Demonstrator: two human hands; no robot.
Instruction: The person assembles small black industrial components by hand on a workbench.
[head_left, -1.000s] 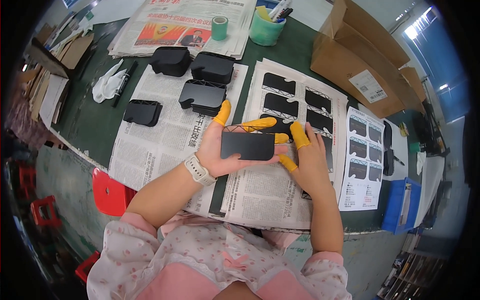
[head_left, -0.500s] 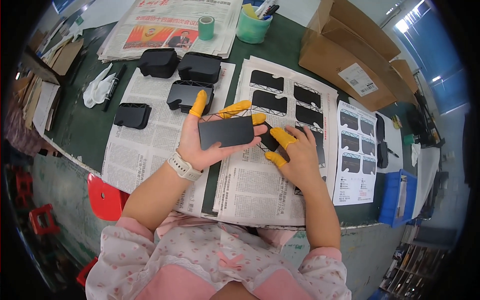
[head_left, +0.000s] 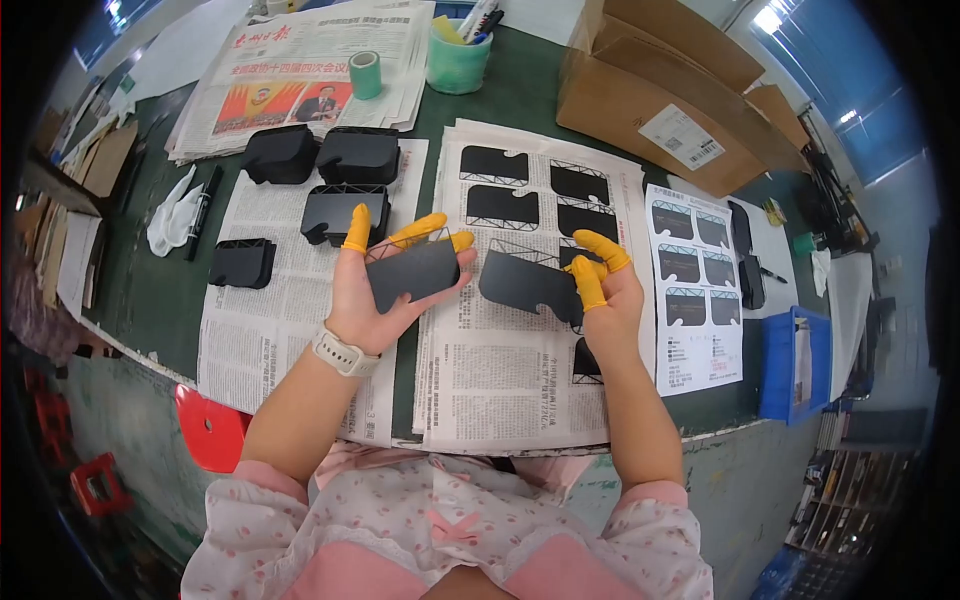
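Note:
My left hand (head_left: 352,295) lies palm up, carrying a flat black plate (head_left: 415,275) with a notched edge and a thin lattice strip; yellow finger cots cover several of its fingertips. Beside it, my right hand (head_left: 618,305) pinches a second black notched plate (head_left: 525,283) between thumb and fingers, also in yellow cots. Both plates are raised over a newspaper stack (head_left: 500,400). More single black plates lie in rows there, such as a near-left plate (head_left: 502,207) and a right-hand plate (head_left: 580,184); some are partly hidden by my right hand.
Stacked black plates (head_left: 340,215) stand on a newspaper at left, with a smaller stack (head_left: 240,263) beside. Around them are a green tape roll (head_left: 366,76), a pen cup (head_left: 457,65), a cardboard box (head_left: 640,90), a printed sheet (head_left: 700,355) and a blue bin (head_left: 795,365).
My right hand has lifted a plate off the newspaper and now holds it beside the plate in my left hand. The whole view has shifted slightly.

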